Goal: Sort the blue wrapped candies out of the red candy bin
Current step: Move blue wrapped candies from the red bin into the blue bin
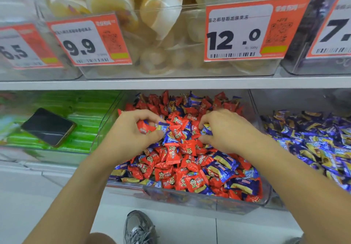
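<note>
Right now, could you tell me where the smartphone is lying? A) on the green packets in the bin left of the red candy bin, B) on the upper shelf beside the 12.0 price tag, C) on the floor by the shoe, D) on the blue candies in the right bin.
A: the smartphone lies flat, screen dark, on the green packets left of the red candy bin.

Red candy bin open on top; shelf edge overhangs its rear at 12 o'clock. Clear side walls at 9 and 3 o'clock. Phone lies on the green packs at 9; blue candy bin at 3 open-topped
</note>
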Demonstrator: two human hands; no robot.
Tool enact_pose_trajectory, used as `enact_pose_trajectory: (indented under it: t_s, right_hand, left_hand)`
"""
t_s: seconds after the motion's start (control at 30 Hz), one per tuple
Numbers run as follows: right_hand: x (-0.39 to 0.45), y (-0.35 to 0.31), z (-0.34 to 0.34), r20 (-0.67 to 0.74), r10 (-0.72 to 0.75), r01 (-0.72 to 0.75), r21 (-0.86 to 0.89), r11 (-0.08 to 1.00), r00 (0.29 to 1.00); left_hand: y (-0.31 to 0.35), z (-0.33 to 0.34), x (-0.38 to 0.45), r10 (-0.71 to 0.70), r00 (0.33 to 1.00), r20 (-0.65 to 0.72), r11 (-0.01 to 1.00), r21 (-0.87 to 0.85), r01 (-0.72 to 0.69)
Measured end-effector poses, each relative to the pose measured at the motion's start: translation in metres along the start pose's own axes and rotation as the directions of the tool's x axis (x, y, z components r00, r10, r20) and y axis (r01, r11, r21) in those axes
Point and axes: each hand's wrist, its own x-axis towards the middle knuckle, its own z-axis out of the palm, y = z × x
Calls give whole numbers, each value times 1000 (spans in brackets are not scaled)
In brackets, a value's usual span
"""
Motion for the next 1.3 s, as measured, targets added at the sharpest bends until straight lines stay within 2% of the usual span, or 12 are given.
enact_pose_trajectory:
  t_s: [0.13,0.23,0.33,0.53,0.67,0.8,0.83,0.9,0.97,1.0,1.13,1.3]
  right_hand:
    - [8,-3,3,-18,18,-19,-68,998,1000]
    - [11,1,4,-44,43,-43,2,999,998]
    - [9,8,-3,-95,68,-51,173,984,993]
    - [-13,9,-21,-168,70,-16,304,953,983]
    - [-26,8,-25,-276,105,-21,291,957,955]
    - [-30,19,-24,-211,142,-40,426,904,967]
    - [-31,19,-24,-172,184,-56,568,821,968]
    - [-35,15,-27,-68,220,-32,906,423,973]
    - [-42,7,-30,-19,214,20,1000,-3,977]
    - [-46,5,-28,-16,224,37,995,-91,974]
    - [-63,-3,-17,21,211,29,973,-231,977]
    - [-82,23,-21,104,269,-4,938,-348,958]
  left_hand:
    - [9,2,-1,129,987,-100,973,204,-107]
    - [16,7,-1,142,982,-125,978,173,-120]
    - [16,14,-1,114,992,52,982,143,-120]
    - [8,22,4,24,949,314,898,411,-159]
    - [3,25,6,87,960,265,872,445,-202]
    - [1,18,7,177,981,75,920,342,-192]
    - [4,16,7,192,981,12,944,270,-188]
    - [13,16,6,176,980,-94,981,101,-167]
    - [27,25,4,81,987,-138,991,-92,-94]
    - [36,32,3,23,992,-120,976,-214,-48]
    - [70,67,-3,34,999,26,869,-494,-17]
    - [93,109,1,221,974,-46,922,-315,-224]
